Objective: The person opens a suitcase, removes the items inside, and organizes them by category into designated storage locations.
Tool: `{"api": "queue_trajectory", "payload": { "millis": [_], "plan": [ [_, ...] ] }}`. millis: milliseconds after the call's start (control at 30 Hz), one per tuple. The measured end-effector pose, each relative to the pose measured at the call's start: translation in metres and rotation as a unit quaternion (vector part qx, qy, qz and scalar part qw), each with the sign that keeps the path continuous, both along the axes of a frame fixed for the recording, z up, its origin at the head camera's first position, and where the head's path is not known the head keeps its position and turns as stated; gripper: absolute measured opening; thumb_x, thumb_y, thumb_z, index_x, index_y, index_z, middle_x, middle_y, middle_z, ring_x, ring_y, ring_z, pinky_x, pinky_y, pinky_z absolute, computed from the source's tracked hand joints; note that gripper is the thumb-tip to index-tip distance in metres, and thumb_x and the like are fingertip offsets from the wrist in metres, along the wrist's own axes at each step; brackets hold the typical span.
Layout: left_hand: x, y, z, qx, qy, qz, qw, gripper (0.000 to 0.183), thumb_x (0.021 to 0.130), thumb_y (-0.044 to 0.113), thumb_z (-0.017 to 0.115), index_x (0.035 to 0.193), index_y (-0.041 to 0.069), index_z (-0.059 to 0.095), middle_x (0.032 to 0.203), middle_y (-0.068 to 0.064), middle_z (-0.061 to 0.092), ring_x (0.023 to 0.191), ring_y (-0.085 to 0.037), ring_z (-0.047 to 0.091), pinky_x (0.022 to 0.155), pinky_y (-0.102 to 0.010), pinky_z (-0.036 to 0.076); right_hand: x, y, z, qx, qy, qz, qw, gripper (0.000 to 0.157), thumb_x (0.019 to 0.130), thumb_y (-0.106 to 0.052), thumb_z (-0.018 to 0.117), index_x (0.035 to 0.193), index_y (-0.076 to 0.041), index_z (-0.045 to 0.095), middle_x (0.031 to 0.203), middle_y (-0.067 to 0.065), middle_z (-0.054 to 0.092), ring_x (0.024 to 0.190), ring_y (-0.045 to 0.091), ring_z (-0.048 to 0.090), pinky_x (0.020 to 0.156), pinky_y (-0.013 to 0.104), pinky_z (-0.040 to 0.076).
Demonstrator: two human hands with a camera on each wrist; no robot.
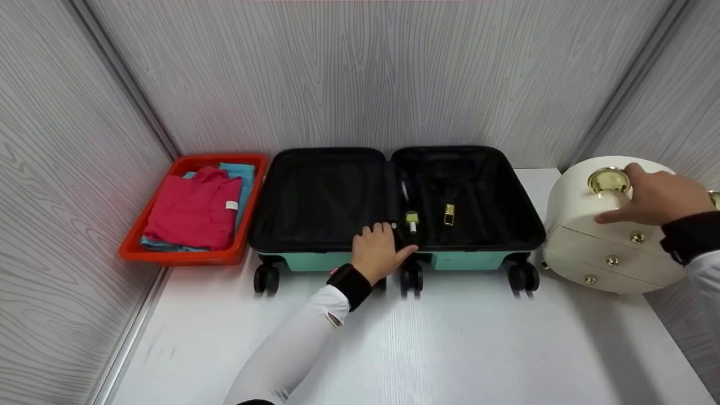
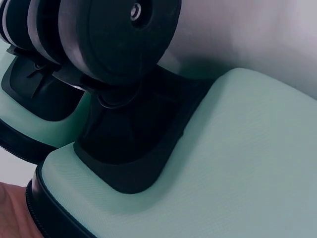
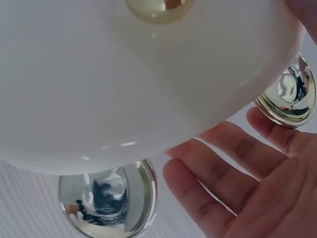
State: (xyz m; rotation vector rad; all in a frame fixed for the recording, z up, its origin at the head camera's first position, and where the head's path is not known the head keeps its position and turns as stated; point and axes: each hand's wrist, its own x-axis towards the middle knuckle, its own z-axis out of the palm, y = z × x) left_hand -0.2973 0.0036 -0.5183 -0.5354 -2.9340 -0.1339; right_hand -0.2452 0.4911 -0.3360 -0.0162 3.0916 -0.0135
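Your left hand (image 1: 376,253) rests, fingers relaxed, on the near edge of the open suitcase (image 1: 320,197), centre frame; your right hand (image 1: 664,197) spreads wide at the white drawer cabinet (image 1: 579,242), right of frame. An off-centre pull up top could tip the cabinet.
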Motion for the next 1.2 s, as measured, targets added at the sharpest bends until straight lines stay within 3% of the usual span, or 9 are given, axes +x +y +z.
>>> {"api": "queue_trajectory", "payload": {
  "millis": [167,300,467,567,700,900,1200],
  "plan": [
    [0.000,0.002,-0.001,0.004,-0.001,0.001,1.0000,0.093,0.102,0.082,0.042,0.148,0.003,0.061,0.137,-0.016,0.071,0.116,-0.036,0.070,0.093,-0.049,0.062,0.008,-0.011,0.002,0.024,-0.015,-0.001,1.000,0.107,0.076,-0.071,0.089,0.119,0.015,0.041,0.087,0.034,0.064,0.073,0.047,0.065,0.058,0.063,0.051],
    [0.000,0.003,-0.001,0.006,-0.004,0.002,1.0000,0.093,0.102,0.082,0.042,0.149,0.004,0.061,0.137,-0.016,0.071,0.117,-0.036,0.070,0.094,-0.050,0.061,0.009,-0.013,0.008,0.036,-0.041,0.004,0.999,0.106,0.087,-0.076,0.076,0.124,0.019,0.045,0.088,0.032,0.066,0.075,0.047,0.066,0.061,0.062,0.053],
    [-0.003,0.006,0.000,0.011,-0.004,0.003,0.9999,0.093,0.102,0.082,0.042,0.149,0.004,0.061,0.139,-0.017,0.070,0.118,-0.036,0.070,0.095,-0.050,0.061,0.005,-0.009,0.020,0.042,-0.059,0.032,0.997,0.071,0.109,-0.060,0.056,0.128,0.008,0.051,0.093,0.033,0.068,0.080,0.049,0.068,0.062,0.062,0.053],
    [-0.004,0.007,-0.001,0.013,-0.007,0.004,0.9999,0.093,0.102,0.082,0.042,0.150,0.004,0.060,0.140,-0.017,0.069,0.119,-0.036,0.070,0.095,-0.051,0.061,0.006,-0.007,0.021,0.039,-0.039,0.050,0.997,0.043,0.114,-0.043,0.052,0.115,0.000,0.059,0.087,0.023,0.071,0.078,0.046,0.069,0.062,0.063,0.052],
    [-0.004,0.009,-0.003,0.012,-0.006,0.004,0.9999,0.094,0.102,0.083,0.042,0.150,0.004,0.060,0.139,-0.016,0.070,0.118,-0.036,0.070,0.094,-0.050,0.061,0.006,-0.005,0.017,0.030,-0.016,0.076,0.996,0.032,0.115,-0.026,0.051,0.098,-0.004,0.066,0.082,0.012,0.071,0.081,0.044,0.071,0.069,0.065,0.054],
    [-0.004,0.009,-0.003,0.007,0.003,0.005,1.0000,0.093,0.102,0.083,0.041,0.148,0.004,0.061,0.137,-0.015,0.070,0.116,-0.035,0.070,0.092,-0.048,0.061,0.004,-0.005,0.018,0.028,-0.033,0.119,0.992,0.029,0.110,-0.015,0.053,0.085,-0.005,0.065,0.080,0.008,0.068,0.080,0.035,0.069,0.078,0.060,0.055],
    [-0.006,0.010,0.000,0.008,-0.012,0.009,0.9999,0.096,0.102,0.084,0.040,0.151,0.004,0.059,0.141,-0.016,0.068,0.121,-0.036,0.069,0.096,-0.050,0.061,0.012,-0.029,0.034,0.050,-0.091,0.135,0.985,0.032,0.102,-0.018,0.060,0.070,-0.014,0.055,0.074,-0.001,0.059,0.070,0.018,0.053,0.067,0.037,0.046]
  ]
}}
